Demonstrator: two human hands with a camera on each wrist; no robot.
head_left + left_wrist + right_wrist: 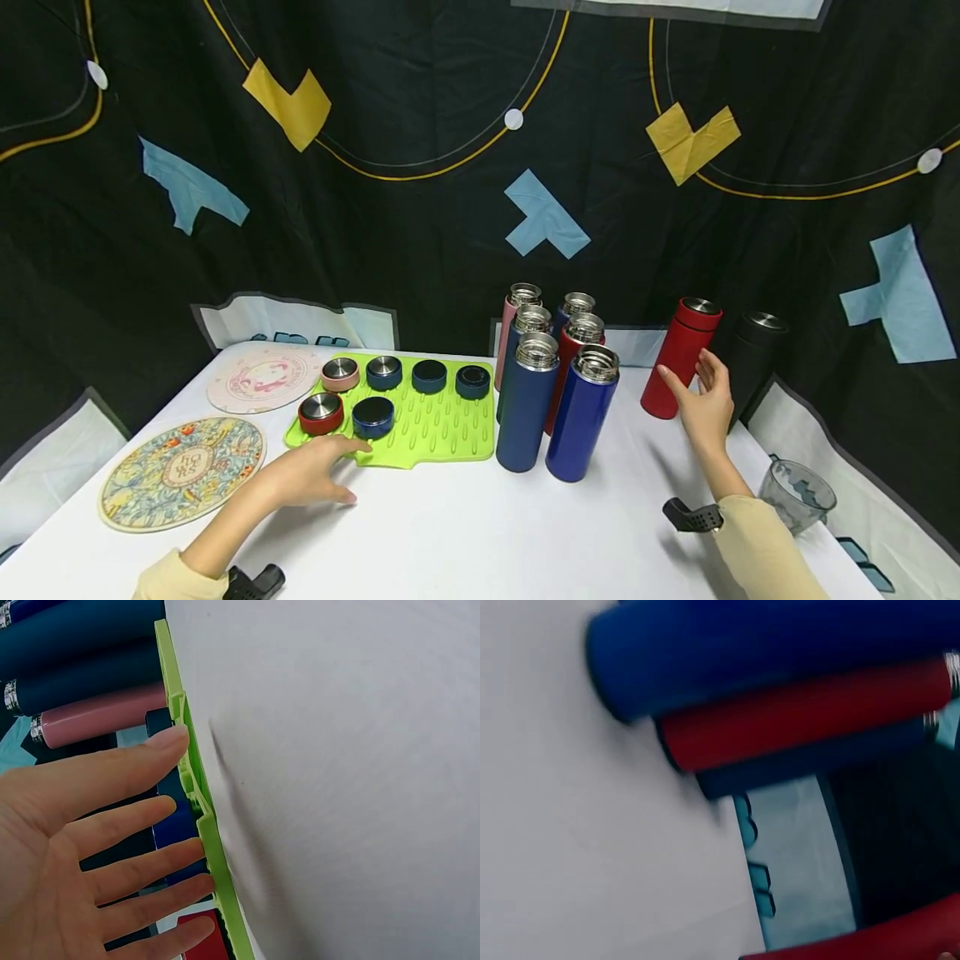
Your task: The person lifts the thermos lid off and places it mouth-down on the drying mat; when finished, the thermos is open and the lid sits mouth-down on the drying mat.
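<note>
A white table was seen before a dark patterned backdrop, and on it a green mat had been laid, carrying six lids. Beside the mat a cluster of six open flasks stood upright, uncapped, their steel mouths showing; a capped red flask and a capped black flask were set apart to the right. Two round patterned mats lay at the left, and a clear cup near the right edge. By the look of it, two flasks had been closed and six were left to be fitted, with six lids waiting on the mat. The right hand was held just beside the red flask, fingers straight and loosely apart; whether it touched the flask could not be told. The left hand was laid flat at the mat's front edge, fingers spread and gripping nothing, nearest to the dark blue lid and the red lid.
</note>
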